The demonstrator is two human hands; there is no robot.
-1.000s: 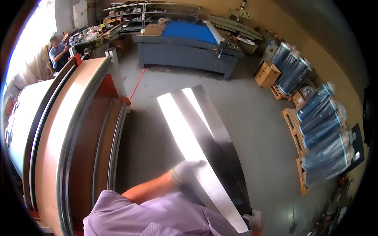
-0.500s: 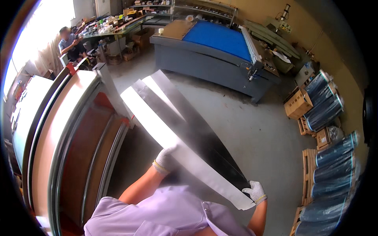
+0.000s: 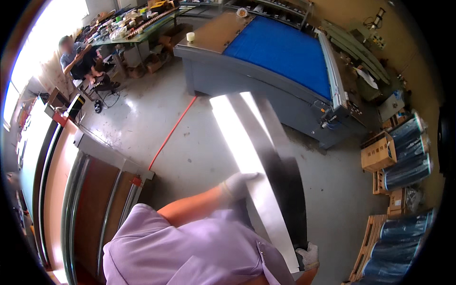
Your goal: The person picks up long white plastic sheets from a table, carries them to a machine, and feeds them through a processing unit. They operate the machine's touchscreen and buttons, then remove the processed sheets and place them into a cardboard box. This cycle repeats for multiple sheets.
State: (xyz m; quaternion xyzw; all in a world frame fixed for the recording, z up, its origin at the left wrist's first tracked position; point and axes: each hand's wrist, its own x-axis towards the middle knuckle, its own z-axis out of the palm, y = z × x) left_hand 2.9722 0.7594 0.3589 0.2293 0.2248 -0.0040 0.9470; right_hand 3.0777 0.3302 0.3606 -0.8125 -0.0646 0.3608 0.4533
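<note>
A long, bendy sheet strip [image 3: 236, 137] hangs slantwise in front of me, with a bright silvery face on its left. Beside it runs a dark strip [image 3: 292, 190], lying along its right side; whether they are one folded piece or separate sheets I cannot tell. My left hand [image 3: 240, 185], in a whitish knit glove, grips the left edge around mid-length, its fingers partly blurred. Down at the near end, my right hand [image 3: 308, 256], gloved too, is closed on the right edge. The far end sticks out unsupported above the floor.
Ahead stands a grey machine table [image 3: 237, 76] with a blue bed [image 3: 285, 52]. A roller machine [image 3: 85, 190] fills the left side. A red line or hose [image 3: 173, 133] crosses the floor. Wrapped rolls [image 3: 403, 232], pallets and a carton [image 3: 377, 152] line the right. A person [image 3: 76, 59] sits far left.
The strips have swung to the right and point more straight ahead, still held in both hands. My view has turned leftwards away from the roller machine, and the red line now shows.
</note>
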